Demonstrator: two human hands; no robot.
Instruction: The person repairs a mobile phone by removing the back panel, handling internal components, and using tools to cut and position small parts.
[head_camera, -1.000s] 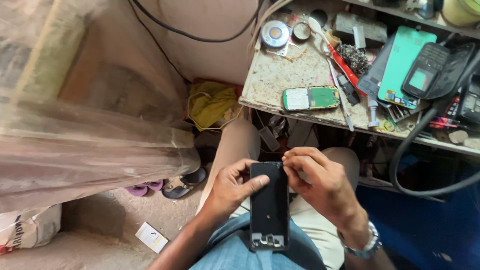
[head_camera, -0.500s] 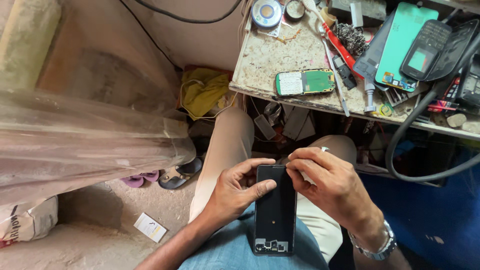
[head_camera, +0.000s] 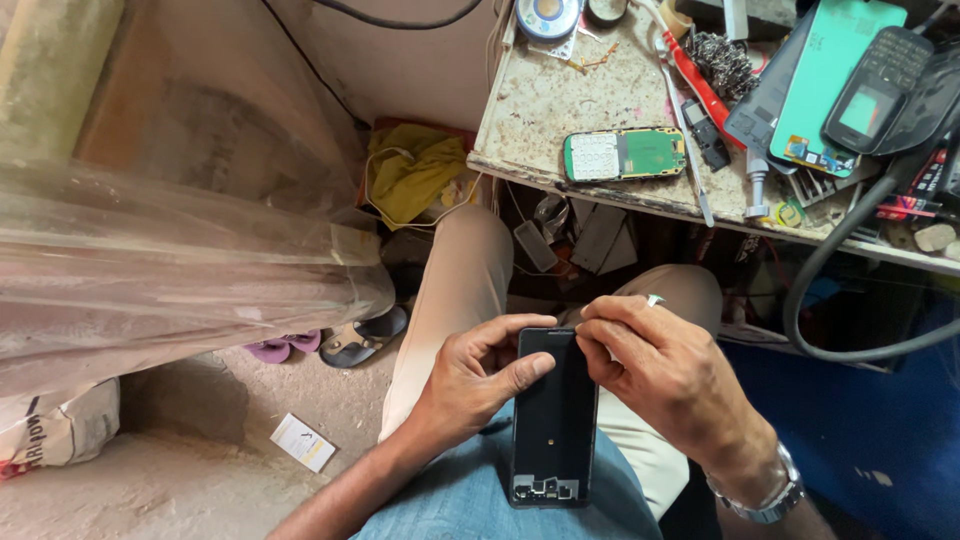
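Phone panel (head_camera: 553, 420): black, on lap below workbench (head_camera: 560, 110), steadied for edge work | left hand (head_camera: 470, 385): clasps panel's left side, thumb pressed across face | right hand (head_camera: 665, 365): fingertips pinched at panel's top-right corner | 1 green circuit board (head_camera: 625, 154): on bench, above panel.

Right hand (head_camera: 665, 375) fingertips now at phone frame's (head_camera: 553, 415) top corner.

— What's this person wearing?
— Beige trousers (head_camera: 470, 290), and a light blue shirt (head_camera: 470, 505) showing just below the hands.
— Anything on the arms?
— Both forearms are bare. A silver metal wristwatch (head_camera: 765, 495) sits right behind the right hand (head_camera: 670, 375), and a pale ring (head_camera: 654, 299) on one of its fingers. The left hand (head_camera: 470, 385) has nothing on it.
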